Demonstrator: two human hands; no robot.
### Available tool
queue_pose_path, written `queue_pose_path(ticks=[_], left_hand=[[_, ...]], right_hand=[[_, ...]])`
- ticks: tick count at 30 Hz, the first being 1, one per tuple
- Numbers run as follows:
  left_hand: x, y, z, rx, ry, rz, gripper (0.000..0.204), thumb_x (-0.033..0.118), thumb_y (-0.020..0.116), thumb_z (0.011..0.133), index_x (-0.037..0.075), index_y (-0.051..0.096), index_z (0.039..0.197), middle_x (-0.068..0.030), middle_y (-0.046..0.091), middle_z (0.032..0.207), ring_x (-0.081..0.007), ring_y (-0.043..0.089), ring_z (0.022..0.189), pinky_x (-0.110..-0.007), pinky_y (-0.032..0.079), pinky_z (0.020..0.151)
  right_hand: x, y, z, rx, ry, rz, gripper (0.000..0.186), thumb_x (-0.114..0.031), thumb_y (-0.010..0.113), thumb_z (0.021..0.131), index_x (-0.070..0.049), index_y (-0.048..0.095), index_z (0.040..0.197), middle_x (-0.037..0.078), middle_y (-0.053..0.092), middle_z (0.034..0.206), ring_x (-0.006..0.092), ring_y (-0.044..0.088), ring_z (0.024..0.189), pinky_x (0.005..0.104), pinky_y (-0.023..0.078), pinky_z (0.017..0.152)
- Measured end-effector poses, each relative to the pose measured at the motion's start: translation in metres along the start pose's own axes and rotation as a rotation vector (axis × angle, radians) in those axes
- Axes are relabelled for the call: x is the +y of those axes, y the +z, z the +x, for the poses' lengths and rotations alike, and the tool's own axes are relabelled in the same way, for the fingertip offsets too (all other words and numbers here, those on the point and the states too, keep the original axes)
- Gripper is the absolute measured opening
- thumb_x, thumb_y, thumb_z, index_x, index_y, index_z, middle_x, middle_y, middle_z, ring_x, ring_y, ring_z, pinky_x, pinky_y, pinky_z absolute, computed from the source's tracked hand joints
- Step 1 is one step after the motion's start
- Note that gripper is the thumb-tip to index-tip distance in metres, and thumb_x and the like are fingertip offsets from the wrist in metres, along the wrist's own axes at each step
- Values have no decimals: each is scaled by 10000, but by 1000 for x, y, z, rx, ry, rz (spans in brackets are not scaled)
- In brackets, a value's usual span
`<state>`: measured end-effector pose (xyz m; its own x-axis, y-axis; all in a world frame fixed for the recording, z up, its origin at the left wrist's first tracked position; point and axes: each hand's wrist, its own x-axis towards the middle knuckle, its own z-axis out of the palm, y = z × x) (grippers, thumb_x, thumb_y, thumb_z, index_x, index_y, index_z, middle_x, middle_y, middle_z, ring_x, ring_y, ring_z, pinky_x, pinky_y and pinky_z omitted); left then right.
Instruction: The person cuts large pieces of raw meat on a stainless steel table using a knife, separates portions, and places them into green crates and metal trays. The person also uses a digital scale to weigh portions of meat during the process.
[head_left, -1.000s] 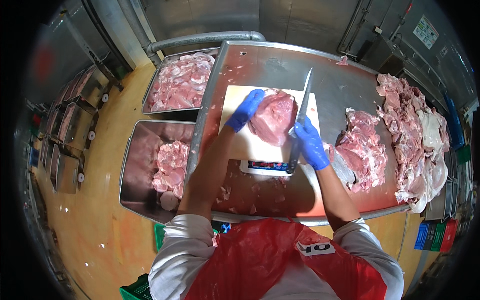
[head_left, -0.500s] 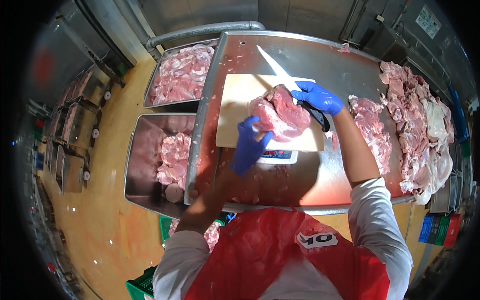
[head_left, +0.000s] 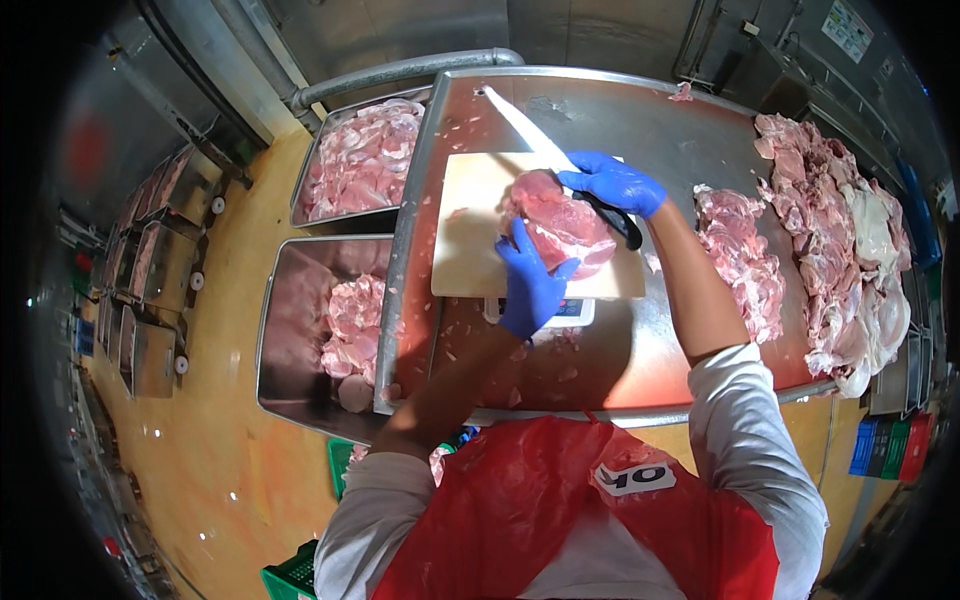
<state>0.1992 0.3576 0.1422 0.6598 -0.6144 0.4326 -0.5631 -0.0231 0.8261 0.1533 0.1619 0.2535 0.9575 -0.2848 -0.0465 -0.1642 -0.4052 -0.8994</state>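
Note:
A thick piece of raw pink meat [head_left: 562, 228] sits on the white cutting board [head_left: 462, 225]. My left hand [head_left: 531, 283], in a blue glove, grips its near left side with thumb and fingers spread around the edge. My right hand [head_left: 615, 187], gloved alike, is closed on a knife [head_left: 525, 128] at the meat's far right side. The long pale blade points away to the far left, and the black handle runs back under my palm. Partly hidden below the board is a small white scale [head_left: 573, 314].
Meat fills the far left metal bin [head_left: 365, 155]; the nearer metal bin [head_left: 285, 320] holds several pieces. On the right of the steel table [head_left: 680, 130] lie a smaller meat pile [head_left: 742, 265] and a larger one [head_left: 815, 235]. A green crate [head_left: 292, 575] stands on the floor, lower left.
The meat has turned from a folded shape to a rounder lump on the board. My left hand has shifted right, and my right hand with the knife slightly left.

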Motion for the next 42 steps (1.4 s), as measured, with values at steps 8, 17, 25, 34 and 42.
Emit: queue_pose_path(ticks=[8,17,25,34,42], left_hand=[[-8,-77,68,-257,626,374,1201,408,897,584,-4,219,1486,-267,415,1291,-458,476,1182,-457,408,1021],[-12,-59,132,-853,556,-113,975,299,937,522,45,442,1322,-205,434,1317,-382,449,1248,-404,368,1079],[-24,-49,109,-609,598,-71,1002,328,952,489,32,445,1301,-230,379,1353,-395,392,1286,-443,363,1077],[-25,-48,102,-353,534,171,680,296,857,688,28,524,1217,-221,464,1281,-409,404,1261,-480,372,1058],[-20,-66,162,-811,238,-192,356,286,347,1057,27,581,1125,-118,606,1131,-206,551,1123,-348,398,1031]], right_hand=[[0,-7,0,-37,44,38,295,-268,583,974,-24,638,1131,3,615,879,77,531,772,257,477,711],[12,0,-54,385,47,228,380,-327,546,992,-14,602,1201,12,587,929,97,535,840,262,473,797],[77,93,-108,579,117,882,215,-283,553,995,-73,564,1042,-5,545,816,84,507,696,250,475,638],[66,36,-77,549,123,564,226,-291,545,1001,-66,544,974,19,565,807,90,541,698,238,464,626],[81,61,-152,424,160,205,227,-273,500,1020,-70,529,921,27,560,699,116,578,624,276,468,582]])
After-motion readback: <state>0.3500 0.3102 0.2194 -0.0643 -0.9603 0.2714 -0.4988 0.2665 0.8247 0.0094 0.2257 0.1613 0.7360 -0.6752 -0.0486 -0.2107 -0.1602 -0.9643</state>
